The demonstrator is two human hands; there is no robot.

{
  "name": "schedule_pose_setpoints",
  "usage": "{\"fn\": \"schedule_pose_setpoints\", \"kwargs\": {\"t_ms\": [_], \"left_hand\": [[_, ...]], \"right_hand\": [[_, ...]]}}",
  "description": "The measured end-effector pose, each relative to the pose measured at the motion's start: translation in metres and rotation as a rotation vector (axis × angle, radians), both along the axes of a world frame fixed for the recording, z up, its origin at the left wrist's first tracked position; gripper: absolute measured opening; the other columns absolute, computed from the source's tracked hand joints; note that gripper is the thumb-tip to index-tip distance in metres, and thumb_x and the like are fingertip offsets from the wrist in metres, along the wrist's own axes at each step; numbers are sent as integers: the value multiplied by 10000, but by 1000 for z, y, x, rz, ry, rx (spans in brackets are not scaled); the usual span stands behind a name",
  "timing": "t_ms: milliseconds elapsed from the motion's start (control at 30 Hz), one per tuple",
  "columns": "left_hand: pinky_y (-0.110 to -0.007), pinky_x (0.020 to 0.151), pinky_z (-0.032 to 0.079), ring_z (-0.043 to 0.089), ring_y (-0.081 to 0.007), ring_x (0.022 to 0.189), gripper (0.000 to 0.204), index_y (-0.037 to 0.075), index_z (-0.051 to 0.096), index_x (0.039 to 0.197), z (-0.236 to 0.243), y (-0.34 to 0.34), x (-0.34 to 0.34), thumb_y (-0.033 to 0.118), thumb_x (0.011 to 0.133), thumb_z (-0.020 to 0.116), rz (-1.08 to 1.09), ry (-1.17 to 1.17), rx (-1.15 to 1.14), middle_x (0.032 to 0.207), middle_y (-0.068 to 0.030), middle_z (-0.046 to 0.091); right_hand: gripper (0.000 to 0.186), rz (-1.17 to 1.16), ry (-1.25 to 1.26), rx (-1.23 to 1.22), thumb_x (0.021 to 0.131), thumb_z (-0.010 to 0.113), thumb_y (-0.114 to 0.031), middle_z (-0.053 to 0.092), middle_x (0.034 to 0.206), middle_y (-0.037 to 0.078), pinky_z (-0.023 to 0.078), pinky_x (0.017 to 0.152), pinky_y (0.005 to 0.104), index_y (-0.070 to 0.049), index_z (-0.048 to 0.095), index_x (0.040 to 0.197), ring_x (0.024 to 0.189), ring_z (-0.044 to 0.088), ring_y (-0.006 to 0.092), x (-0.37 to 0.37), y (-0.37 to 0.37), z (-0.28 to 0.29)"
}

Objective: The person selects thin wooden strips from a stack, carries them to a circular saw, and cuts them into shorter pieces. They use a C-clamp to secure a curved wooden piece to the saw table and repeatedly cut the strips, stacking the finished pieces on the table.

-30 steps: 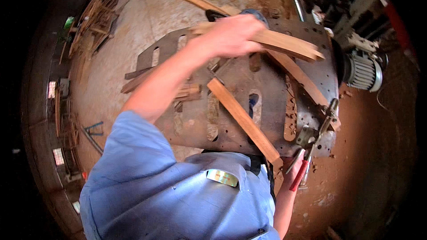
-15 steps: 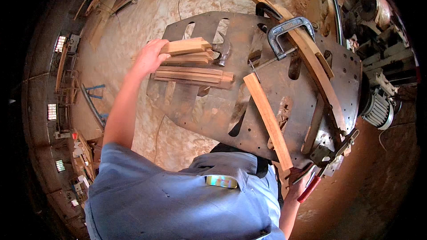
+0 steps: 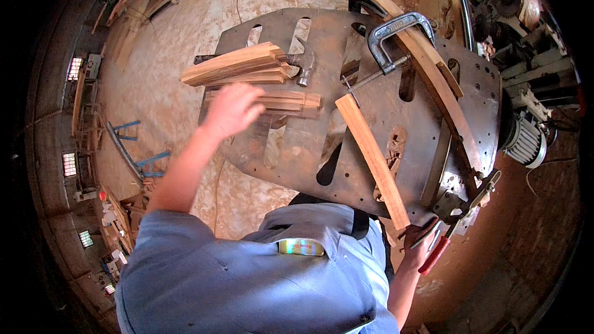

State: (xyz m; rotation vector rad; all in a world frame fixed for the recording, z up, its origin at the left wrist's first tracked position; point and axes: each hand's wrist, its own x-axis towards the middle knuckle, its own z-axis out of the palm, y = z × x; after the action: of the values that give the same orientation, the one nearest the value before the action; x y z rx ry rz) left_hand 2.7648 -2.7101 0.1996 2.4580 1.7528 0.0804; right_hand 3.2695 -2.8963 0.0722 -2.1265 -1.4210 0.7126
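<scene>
My left hand (image 3: 234,110) hovers over the near end of a low stack of wooden strips (image 3: 291,102), thumb apart from half-curled, blurred fingers, apparently holding nothing. Just beyond it lies a pile of curved wooden pieces (image 3: 235,65), with a hammer (image 3: 303,69) partly hidden beneath. At the lower right of the metal table (image 3: 291,154), my right hand (image 3: 419,244) is closed round something dark I cannot make out, beside the red-handled toggle clamp (image 3: 436,255). A single curved wooden piece (image 3: 374,164) lies close to that hand, its lower end at the table edge.
A C-clamp (image 3: 399,31) grips a long curved wooden strip (image 3: 433,80) across the table's right side. Slots pierce the tabletop. A finned motor (image 3: 525,145) and machinery stand to the right. Blue-legged metalwork (image 3: 145,161) rests on the floor at left.
My left hand has let go of the upper wood pile and moved nearer, over the lower strips. The pile's left end now shows. My right hand has stayed by the red handle.
</scene>
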Motion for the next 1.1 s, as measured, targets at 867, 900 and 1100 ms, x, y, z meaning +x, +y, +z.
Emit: {"fn": "schedule_pose_setpoints", "kwargs": {"t_ms": [867,900,1100], "left_hand": [[-370,894,433,556,-253,995,406,4,466,1207,45,40,173,186,866,591,52,-490,-284,1103,-142,555],[-392,895,439,573,-301,1001,404,4,483,1186,54,56,205,171,840,610,-40,-316,-226,1087,-183,571],[-428,872,467,584,-295,1036,394,43,558,1159,-12,136,350,144,785,628,-802,-266,253,1084,-144,614]], "right_hand": [[389,-732,1506,118,953,493,-457,603,942,54,503,704,359,-96,574,1073,802,580,189,-7,4,-14],[371,-719,1475,132,956,483,-466,578,881,17,469,653,327,-120,573,1056,743,542,151,-6,0,-14],[421,-766,1433,170,939,495,-381,566,1063,101,532,741,479,-63,485,1216,934,595,255,-4,-5,-40]]}}
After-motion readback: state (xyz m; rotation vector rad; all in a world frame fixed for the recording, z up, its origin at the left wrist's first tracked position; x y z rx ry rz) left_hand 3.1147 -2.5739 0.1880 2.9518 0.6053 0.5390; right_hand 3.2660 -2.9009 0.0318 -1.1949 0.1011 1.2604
